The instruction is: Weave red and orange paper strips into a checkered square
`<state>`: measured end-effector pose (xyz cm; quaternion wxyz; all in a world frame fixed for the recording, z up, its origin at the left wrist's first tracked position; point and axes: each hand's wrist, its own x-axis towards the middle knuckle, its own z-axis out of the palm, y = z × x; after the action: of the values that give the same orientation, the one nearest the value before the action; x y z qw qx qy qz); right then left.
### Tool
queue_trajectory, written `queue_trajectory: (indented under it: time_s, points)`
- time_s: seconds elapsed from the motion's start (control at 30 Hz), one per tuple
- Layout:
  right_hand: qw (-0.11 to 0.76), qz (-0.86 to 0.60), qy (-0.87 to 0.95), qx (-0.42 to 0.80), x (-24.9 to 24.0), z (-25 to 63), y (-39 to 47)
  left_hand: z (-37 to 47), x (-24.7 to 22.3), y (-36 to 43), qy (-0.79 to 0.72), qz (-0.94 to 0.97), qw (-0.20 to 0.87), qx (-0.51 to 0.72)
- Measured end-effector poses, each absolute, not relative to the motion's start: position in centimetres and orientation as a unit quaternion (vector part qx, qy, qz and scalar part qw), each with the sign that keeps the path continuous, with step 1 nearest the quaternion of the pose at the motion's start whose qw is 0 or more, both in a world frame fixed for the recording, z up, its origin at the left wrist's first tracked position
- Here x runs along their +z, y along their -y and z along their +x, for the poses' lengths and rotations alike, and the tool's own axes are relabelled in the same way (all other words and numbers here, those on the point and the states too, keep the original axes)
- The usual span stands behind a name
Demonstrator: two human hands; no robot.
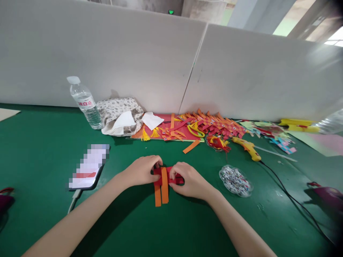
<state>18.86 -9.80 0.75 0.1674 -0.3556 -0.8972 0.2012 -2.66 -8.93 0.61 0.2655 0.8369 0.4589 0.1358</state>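
Observation:
Red paper strips (158, 181) lie crosswise with orange paper strips (164, 191), whose free ends hang down toward me. My left hand (144, 170) curls around the left end of the red strips, thumb and fingers closing on it. On the right end, my right hand (187, 180) pinches the red strips between thumb and bent fingers. The orange strips stand between my two hands. Parts of the red strips are hidden behind my fingers.
A phone (93, 164) on a cable lies left, below a tilted water bottle (85, 103) and tissue pack (120, 114). Woven paper fish (214, 125) line the partition. Right are a yellow glue gun (248, 148), its black cord and a dish of googly eyes (235, 181).

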Motion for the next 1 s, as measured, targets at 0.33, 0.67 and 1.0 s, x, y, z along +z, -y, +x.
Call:
queue_trajectory:
  time_s: [0.33, 0.67, 1.0]
  points:
    - [0.198, -0.371, 0.886, 0.196, 0.7, 19.1, 9.8, -3.0, 0.7, 8.7, -0.442, 0.843, 0.282, 0.122]
    - [0.186, -0.364, 0.880, 0.242, 0.6, 17.9, 10.4, -2.9, 1.0, 8.9, -0.474, 0.837, 0.247, 0.115]
    - [0.259, -0.327, 0.793, 0.444, 0.3, 18.2, 10.3, -2.8, 0.8, 8.9, -0.459, 0.829, 0.305, 0.096]
